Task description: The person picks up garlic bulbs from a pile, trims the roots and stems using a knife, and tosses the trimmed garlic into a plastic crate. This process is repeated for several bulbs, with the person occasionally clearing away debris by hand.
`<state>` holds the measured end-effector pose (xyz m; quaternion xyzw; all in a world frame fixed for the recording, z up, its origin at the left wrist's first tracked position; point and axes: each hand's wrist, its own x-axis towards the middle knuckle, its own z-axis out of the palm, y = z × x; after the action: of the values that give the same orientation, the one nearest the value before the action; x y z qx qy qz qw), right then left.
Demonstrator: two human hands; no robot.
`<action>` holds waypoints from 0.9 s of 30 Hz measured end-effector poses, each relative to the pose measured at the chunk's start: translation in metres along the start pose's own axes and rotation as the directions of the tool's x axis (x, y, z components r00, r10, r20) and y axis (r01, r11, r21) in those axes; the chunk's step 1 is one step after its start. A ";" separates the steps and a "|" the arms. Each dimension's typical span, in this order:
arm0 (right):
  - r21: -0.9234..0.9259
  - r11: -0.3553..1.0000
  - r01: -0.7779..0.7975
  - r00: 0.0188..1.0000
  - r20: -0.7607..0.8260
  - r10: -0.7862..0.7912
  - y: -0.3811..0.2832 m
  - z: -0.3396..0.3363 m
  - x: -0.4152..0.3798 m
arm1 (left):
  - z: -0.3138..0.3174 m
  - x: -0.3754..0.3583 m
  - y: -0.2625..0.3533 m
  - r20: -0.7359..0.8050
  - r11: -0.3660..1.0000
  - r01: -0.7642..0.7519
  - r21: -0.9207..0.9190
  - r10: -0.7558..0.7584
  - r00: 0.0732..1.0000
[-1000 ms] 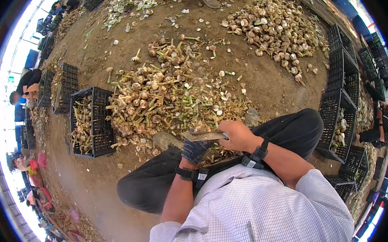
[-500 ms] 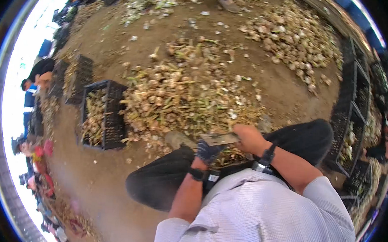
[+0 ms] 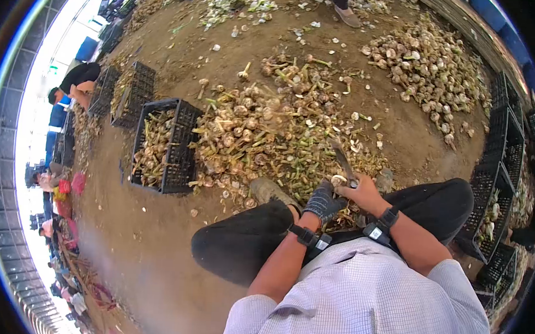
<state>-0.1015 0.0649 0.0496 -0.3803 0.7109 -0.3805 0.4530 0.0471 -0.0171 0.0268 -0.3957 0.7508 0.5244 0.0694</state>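
My left hand [image 3: 324,204], in a dark grey glove, is closed around a garlic bulb [image 3: 338,181] whose pale end shows above the fingers. My bare right hand [image 3: 367,195] grips a knife [image 3: 342,159] by its handle. The blade points away from me, beside the bulb, over the cut stalks. Both hands are close together in front of my crossed legs. Just beyond them lies a heap of garlic [image 3: 245,135] with stalks, mixed with cut green and yellow stalk pieces [image 3: 300,169].
A black crate [image 3: 183,153] holding garlic stands left of the heap, with more crates [image 3: 135,93] behind it. Stacked crates [image 3: 486,209] line my right side. A larger garlic pile [image 3: 433,73] lies far right. Other people are at the left, and a person's shoe [image 3: 348,16] is at the back.
The knife has swung from lying crosswise above my left hand to pointing away from me. The bulb's pale end now shows. My head view has shifted, moving the scene rightward.
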 end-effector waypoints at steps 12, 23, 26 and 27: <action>0.491 0.839 0.232 0.671 -0.705 0.227 0.042 -0.253 0.084 | -0.066 0.070 -0.037 -0.478 0.984 0.175 0.029 -0.140 0.867; 0.420 0.861 -0.285 0.845 -0.314 0.433 0.000 -0.100 0.050 | -0.152 0.161 -0.172 -0.095 0.331 0.311 -0.891 -0.806 0.584; 0.231 0.916 -0.327 0.883 -0.271 0.384 0.013 -0.075 0.045 | -0.149 0.202 -0.203 -0.030 0.219 0.234 -0.947 -0.787 0.616; 0.177 0.926 -0.332 0.893 -0.257 0.369 0.018 -0.071 0.044 | -0.143 0.218 -0.221 -0.046 0.256 0.240 -0.937 -0.767 0.640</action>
<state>-0.1842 0.0470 0.0390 -0.1567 0.7997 -0.3881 0.4304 0.0911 -0.2816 -0.1858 -0.7199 0.1801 0.6490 -0.1677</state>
